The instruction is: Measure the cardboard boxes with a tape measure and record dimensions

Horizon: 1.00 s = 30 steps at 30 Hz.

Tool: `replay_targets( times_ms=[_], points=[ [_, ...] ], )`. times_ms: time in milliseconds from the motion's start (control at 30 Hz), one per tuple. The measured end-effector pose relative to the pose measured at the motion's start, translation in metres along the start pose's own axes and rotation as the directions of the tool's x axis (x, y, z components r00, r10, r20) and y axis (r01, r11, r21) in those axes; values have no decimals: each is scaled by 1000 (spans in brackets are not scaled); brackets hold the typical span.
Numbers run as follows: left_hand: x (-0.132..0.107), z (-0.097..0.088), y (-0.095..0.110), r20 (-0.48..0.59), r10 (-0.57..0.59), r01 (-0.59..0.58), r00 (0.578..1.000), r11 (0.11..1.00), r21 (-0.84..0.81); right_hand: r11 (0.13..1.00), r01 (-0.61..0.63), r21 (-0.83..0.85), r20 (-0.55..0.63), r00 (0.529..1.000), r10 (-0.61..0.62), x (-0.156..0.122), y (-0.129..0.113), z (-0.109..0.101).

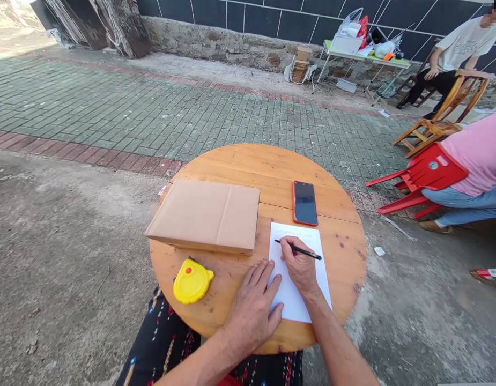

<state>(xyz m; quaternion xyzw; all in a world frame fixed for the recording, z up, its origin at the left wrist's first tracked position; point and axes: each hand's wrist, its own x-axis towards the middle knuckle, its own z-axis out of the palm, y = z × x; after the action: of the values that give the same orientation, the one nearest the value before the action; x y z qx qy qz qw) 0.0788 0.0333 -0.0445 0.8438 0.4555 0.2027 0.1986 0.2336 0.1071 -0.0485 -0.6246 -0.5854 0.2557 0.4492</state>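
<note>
A white sheet of paper [308, 241] lies on the round wooden table [239, 166], with faint writing along its top. My right hand [298, 265] is closed around a black pen [302, 251], whose tip touches the paper near its upper left. My left hand [251, 308] lies flat with fingers spread, pressing the paper's left edge. A flat cardboard box [205, 214] rests on the table's left side. In front of it sits a yellow tape measure [191, 280]. A phone in a red case [304, 202] lies above the paper.
A seated person in a pink top [481, 155] is at the right on a red plastic chair [422, 174]. Another person [457, 51] sits farther back beside a wooden chair [444, 115] and a cluttered folding table [364, 51]. Brick paving surrounds the table.
</note>
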Motion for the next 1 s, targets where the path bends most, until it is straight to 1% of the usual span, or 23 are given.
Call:
replay_targets(
  times_ms=[467, 733, 1000],
  points=[
    [2, 1, -1, 10, 8, -8, 1000, 1000, 30, 1000, -15, 13, 10, 1000, 15, 1, -3, 0],
    [1, 1, -1, 11, 0, 0, 1000, 1000, 17, 1000, -5, -7, 5, 1000, 5, 0, 0, 0],
    [1, 0, -1, 22, -5, 5, 1000, 1000, 8, 1000, -5, -22, 26, 1000, 6, 2, -2, 0]
  ],
)
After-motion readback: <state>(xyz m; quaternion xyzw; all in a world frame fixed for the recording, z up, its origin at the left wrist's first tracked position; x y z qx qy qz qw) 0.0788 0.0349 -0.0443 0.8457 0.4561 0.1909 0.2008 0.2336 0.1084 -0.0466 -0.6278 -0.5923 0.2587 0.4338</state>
